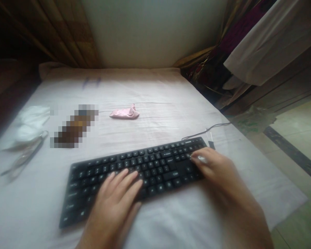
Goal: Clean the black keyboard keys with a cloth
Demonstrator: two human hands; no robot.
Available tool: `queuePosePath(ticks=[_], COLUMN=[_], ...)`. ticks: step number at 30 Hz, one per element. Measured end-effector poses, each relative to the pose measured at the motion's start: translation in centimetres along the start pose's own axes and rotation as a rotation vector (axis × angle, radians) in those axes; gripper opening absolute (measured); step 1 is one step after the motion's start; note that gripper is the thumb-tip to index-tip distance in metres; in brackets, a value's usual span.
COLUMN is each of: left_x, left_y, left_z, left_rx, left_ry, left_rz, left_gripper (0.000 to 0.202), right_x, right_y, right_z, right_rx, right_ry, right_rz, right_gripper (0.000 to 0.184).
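Head | left hand (pixel 117 199) spread, part-hiding keyboard (pixel 155 170) | right hand (pixel 217 169) curled, grip unclear, perhaps on something white (pixel 203 159)

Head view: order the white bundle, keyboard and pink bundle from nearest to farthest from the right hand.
1. Keyboard: right end under the right hand.
2. Pink bundle: beyond the keyboard.
3. White bundle: on the far left.

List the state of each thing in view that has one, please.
Keyboard: lying keys up
Left hand: fingers extended over the keys
Right hand: curled at keyboard's right end; grip unclear
Cable: uncoiled, loosely curved
Pink fabric item: bunched at one end
White sheet: spread, lightly creased
Hanging cloth: draped
Curtain: in folds
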State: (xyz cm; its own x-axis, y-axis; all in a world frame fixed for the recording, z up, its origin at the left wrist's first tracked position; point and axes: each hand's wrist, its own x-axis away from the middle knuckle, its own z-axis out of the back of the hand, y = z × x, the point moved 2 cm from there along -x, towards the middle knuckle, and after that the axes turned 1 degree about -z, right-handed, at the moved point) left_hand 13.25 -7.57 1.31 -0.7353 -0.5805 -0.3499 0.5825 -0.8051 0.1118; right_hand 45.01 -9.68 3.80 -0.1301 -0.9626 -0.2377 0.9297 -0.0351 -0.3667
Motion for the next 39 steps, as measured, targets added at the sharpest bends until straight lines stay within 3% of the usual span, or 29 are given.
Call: queuePosePath(ticks=[6, 8, 14, 39], left_x=[0.1, 0.1, 0.1, 0.1], left_y=[0.0, -0.1, -0.1, 0.3], left_z=[0.0, -0.1, -0.3, -0.2], left_rx=[-0.006, -0.01, 0.018, 0.062], left_ry=[0.02, 0.012, 0.01, 0.001], left_rz=[-0.009, -0.008, 0.005, 0.064], left_gripper=[0.045, 0.046, 0.047, 0.043], right_x=[-1.1, -1.6, -2.0, 1.1], right_y=[-0.3, -0.5, -0.7, -0.6], right_z=[-0.6, -1.3, -2.2, 1.1], right_rx=[-0.022, 0.002, 0.091, 0.033], right_ry=[0.253, 0.275, 0.178, -0.131], right_rz=[-0.031, -0.037, -0.092, -0.157], right_gripper=[0.016, 0.018, 0.02, 0.013])
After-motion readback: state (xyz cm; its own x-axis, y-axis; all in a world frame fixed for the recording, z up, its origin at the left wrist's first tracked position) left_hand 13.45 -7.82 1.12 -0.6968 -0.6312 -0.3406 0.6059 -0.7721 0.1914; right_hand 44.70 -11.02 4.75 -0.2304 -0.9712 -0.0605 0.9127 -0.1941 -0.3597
